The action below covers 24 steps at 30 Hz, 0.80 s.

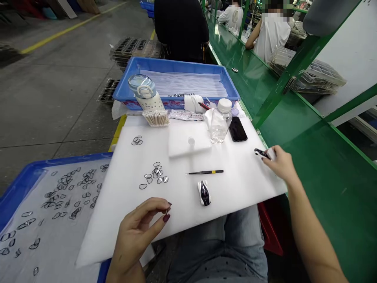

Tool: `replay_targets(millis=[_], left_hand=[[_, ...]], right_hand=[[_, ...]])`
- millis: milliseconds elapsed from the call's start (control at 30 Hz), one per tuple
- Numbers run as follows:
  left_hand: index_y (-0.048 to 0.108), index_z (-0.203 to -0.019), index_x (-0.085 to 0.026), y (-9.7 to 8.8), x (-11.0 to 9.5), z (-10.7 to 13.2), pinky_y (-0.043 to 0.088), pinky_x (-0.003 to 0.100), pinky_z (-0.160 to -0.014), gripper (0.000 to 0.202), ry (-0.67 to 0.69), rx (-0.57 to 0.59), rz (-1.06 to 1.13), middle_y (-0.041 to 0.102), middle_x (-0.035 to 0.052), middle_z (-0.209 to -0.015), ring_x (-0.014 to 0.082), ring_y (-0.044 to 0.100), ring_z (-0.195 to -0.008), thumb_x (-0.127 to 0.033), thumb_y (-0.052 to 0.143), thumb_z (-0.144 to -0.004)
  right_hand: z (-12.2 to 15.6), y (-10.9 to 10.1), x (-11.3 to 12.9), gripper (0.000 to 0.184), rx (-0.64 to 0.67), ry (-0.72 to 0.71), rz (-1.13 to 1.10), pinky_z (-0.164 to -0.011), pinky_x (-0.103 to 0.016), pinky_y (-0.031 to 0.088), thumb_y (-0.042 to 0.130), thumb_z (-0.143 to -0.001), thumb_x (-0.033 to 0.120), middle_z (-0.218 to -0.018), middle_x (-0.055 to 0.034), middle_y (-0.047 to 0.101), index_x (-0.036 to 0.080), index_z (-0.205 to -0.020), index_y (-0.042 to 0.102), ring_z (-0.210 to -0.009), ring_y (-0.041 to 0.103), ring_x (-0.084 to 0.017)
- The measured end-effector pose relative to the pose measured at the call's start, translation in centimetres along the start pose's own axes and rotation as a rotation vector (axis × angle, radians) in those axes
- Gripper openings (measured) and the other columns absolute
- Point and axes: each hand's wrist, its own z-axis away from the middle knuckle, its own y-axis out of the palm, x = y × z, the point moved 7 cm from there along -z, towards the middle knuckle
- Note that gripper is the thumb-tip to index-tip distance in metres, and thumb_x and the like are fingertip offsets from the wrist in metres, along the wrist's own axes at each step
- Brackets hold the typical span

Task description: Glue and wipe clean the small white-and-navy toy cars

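My left hand (140,228) hovers over the near edge of a white foam board (235,184), its thumb and fingertips pinched together; what they hold is too small to make out. My right hand (279,161) rests at the board's right edge, fingers closed on a small black and white toy car (260,153). Another toy car (204,193) lies on the board in front of me, with black tweezers (206,172) just beyond it. Several small clear oval rings (156,175) are scattered left of the tweezers.
A blue tray (17,184) at the left holds several more rings. Farther back stand a clear bottle (219,122), a phone (237,129), cotton swabs (156,117), a drinking bottle (145,94) and a second blue tray (176,65). A green conveyor (309,149) runs right, where other people sit.
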Motion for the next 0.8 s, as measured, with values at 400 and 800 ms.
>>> replay_targets(millis=[400, 800], left_hand=[[0.079, -0.086, -0.029, -1.7, 1.2, 0.3, 0.059, 0.02, -0.069, 0.012, -0.056, -0.172, 0.283, 0.07, 0.0013, -0.082, 0.0132, 0.064, -0.07, -0.036, 0.08, -0.077], [0.077, -0.077, -0.024, 0.2, 0.8, -0.9, 0.057, 0.017, -0.065, 0.014, -0.098, -0.129, 0.335, 0.067, 0.0021, -0.074, 0.0129, 0.064, -0.068, -0.034, 0.085, -0.07]], right_hand=[[6.7, -1.8, 2.5, 0.021, -0.146, 0.054, -0.443, -0.054, -0.031, 0.036, 0.067, -0.08, 0.044, -0.104, -0.0032, 0.073, 0.027, -0.084, 0.055, -0.06, 0.048, -0.018], [9.3, -0.6, 0.7, 0.033, -0.09, 0.172, -0.833, -0.038, -0.021, 0.033, 0.077, -0.08, 0.047, -0.051, 0.005, 0.054, 0.023, -0.079, 0.054, -0.039, 0.043, -0.009]])
